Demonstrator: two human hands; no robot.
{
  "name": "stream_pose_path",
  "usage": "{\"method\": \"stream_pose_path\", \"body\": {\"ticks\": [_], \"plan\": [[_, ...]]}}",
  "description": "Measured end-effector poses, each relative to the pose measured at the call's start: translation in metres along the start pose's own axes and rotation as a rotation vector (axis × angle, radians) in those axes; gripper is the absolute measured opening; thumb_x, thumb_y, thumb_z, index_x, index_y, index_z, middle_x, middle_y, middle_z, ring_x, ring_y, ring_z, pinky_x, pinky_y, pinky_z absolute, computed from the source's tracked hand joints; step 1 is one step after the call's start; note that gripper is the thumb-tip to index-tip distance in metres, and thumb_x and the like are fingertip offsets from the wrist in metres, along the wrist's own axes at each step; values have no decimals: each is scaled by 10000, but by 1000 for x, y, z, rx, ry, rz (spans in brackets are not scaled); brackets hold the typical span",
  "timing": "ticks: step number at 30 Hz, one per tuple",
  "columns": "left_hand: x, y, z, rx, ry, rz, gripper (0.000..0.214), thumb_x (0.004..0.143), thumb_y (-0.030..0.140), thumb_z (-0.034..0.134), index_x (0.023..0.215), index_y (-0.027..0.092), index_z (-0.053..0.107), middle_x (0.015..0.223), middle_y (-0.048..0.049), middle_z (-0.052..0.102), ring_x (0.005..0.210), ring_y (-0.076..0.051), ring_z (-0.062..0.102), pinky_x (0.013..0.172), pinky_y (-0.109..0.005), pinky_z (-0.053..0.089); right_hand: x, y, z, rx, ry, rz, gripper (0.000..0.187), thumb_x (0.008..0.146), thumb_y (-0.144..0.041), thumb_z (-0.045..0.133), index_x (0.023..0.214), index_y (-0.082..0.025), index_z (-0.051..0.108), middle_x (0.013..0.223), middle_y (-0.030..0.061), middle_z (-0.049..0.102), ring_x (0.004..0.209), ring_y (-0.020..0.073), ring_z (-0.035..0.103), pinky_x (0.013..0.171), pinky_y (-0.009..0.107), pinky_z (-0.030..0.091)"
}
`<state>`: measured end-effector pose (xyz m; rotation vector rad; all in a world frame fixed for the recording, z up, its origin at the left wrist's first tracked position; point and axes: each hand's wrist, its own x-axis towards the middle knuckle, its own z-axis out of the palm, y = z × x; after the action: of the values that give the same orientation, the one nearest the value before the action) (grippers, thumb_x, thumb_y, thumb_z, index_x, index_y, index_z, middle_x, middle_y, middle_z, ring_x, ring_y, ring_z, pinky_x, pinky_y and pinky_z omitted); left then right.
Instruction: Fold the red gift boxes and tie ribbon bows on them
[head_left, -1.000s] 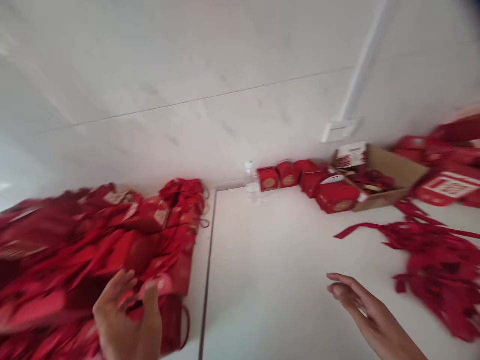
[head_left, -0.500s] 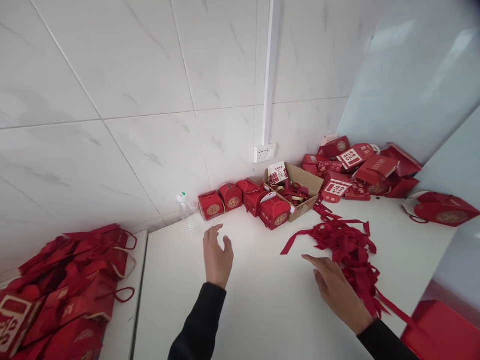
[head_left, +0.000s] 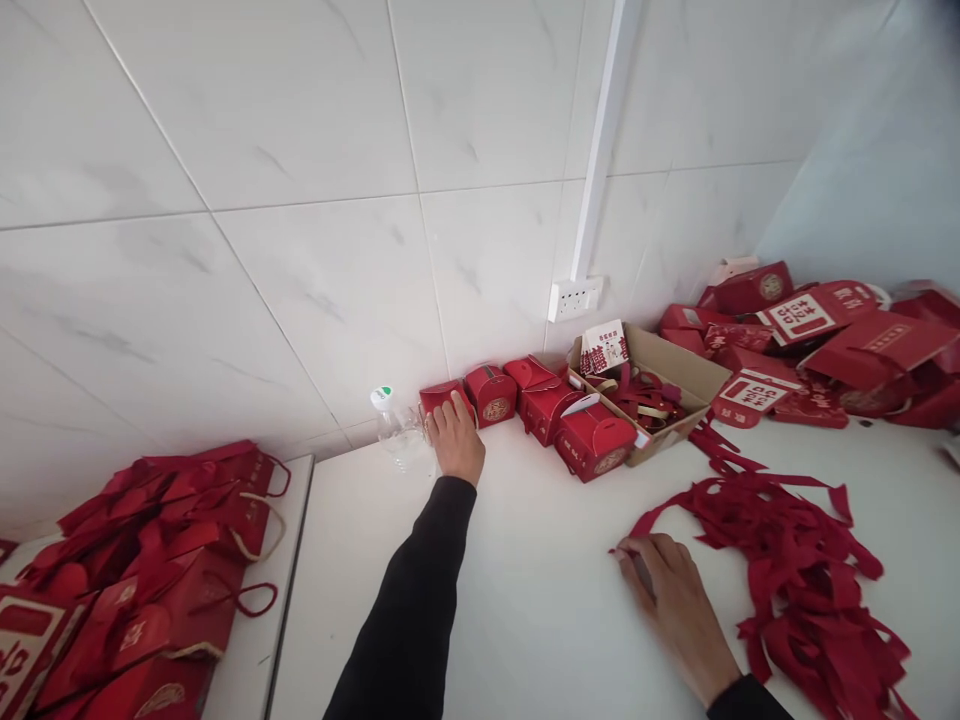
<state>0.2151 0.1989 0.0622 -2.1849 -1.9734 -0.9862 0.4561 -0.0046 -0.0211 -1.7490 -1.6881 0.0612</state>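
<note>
My left hand [head_left: 459, 440] has its fingers closed over the leftmost small red gift box [head_left: 444, 394] in the row by the wall, covering most of its front. A clear plastic bottle [head_left: 396, 440] with a white and green cap stands just left of that hand. Farther right, my right hand [head_left: 671, 600] pinches the loose end of a red ribbon [head_left: 664, 512]. This strip runs into a tangled heap of red ribbons [head_left: 780, 545] on the white table [head_left: 540, 600]. More red boxes [head_left: 596, 440] sit to the right of my left hand.
An open cardboard box [head_left: 686, 375] holds ribbon pieces and a printed card. Behind it, many red candy boxes [head_left: 862, 345] are piled in the corner. Red bags with cord handles [head_left: 172, 560] cover the left table section. A wall socket [head_left: 576, 298] is above the row.
My left hand has reached forward onto the leftmost red box. My right hand has closed its fingers on the ribbon's end. The view has shifted closer and turned slightly left.
</note>
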Motion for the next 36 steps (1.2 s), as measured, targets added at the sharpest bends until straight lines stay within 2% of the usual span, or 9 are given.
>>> {"method": "stream_pose_path", "body": {"ticks": [4, 10, 13, 16, 20, 23, 28, 32, 36], "plan": [[-8, 7, -10, 65, -66, 92, 477, 797, -73, 373, 1161, 66, 649, 1095, -199, 602, 1144, -336, 554, 1102, -558, 371, 1, -6, -2, 29, 59, 19, 265, 990, -439, 440, 939, -238, 606, 960, 104, 673, 913, 315, 638, 837, 521, 513], [-56, 25, -39, 78, -100, 223, 361, 770, -64, 456, 985, 150, 653, 965, -121, 568, 967, -288, 544, 967, -517, 464, 3, -21, -11, 151, 96, 5, 459, 1006, -617, 367, 889, -234, 591, 842, 98, 699, 839, 313, 679, 823, 524, 546], [-112, 28, -70, 49, -154, 277, 363, 783, -64, 465, 996, 169, 645, 959, -99, 567, 916, -260, 549, 895, -468, 509, -6, -40, -27, 220, 28, 29, 474, 1012, -632, 391, 873, -233, 606, 820, 75, 703, 786, 273, 686, 719, 421, 574], [-184, 29, -115, -35, -239, 303, 416, 836, -61, 437, 1104, 194, 630, 1002, -84, 579, 900, -238, 556, 830, -415, 535, -24, -66, -45, 289, -90, 83, 427, 1022, -595, 431, 932, -225, 625, 896, 66, 713, 801, 230, 684, 613, 315, 547], [-267, 41, -181, -101, -289, 170, 445, 902, 19, 510, 1298, 210, 572, 1110, -109, 595, 1011, -275, 587, 872, -462, 539, -51, -102, -66, 377, -260, 163, 424, 1006, -602, 479, 1100, -226, 649, 1019, 71, 735, 840, 209, 679, 551, 266, 506], [-303, 47, -216, -225, -234, 30, 481, 943, 134, 587, 1404, 249, 516, 1257, -129, 547, 1113, -260, 602, 879, -401, 559, -65, -125, -81, 462, -379, 205, 416, 972, -591, 565, 1181, -246, 667, 1015, 57, 751, 874, 209, 685, 571, 257, 514], [-321, 37, -243, -262, 36, -103, 251, 955, 98, 559, 1129, 247, 664, 1135, -83, 580, 1025, -202, 609, 826, -328, 546, -78, -152, -112, 574, -495, 218, 343, 950, -572, 623, 1032, -258, 731, 1039, 35, 761, 944, 213, 693, 766, 287, 557], [-322, 34, -243, -185, -131, 38, 301, 930, 56, 550, 1123, 249, 677, 1315, -103, 552, 1207, -277, 528, 947, -439, 532, -88, -164, -127, 601, -671, 248, 367, 974, -586, 576, 998, -252, 726, 1008, 36, 750, 925, 222, 700, 666, 271, 536], [-322, 33, -231, -76, -259, 121, 354, 931, 70, 543, 1251, 198, 625, 1494, -157, 435, 1428, -384, 352, 1085, -580, 456, -94, -171, -127, 565, -731, 215, 367, 1005, -573, 524, 956, -256, 703, 856, 1, 723, 785, 179, 663, 630, 257, 487]]}}
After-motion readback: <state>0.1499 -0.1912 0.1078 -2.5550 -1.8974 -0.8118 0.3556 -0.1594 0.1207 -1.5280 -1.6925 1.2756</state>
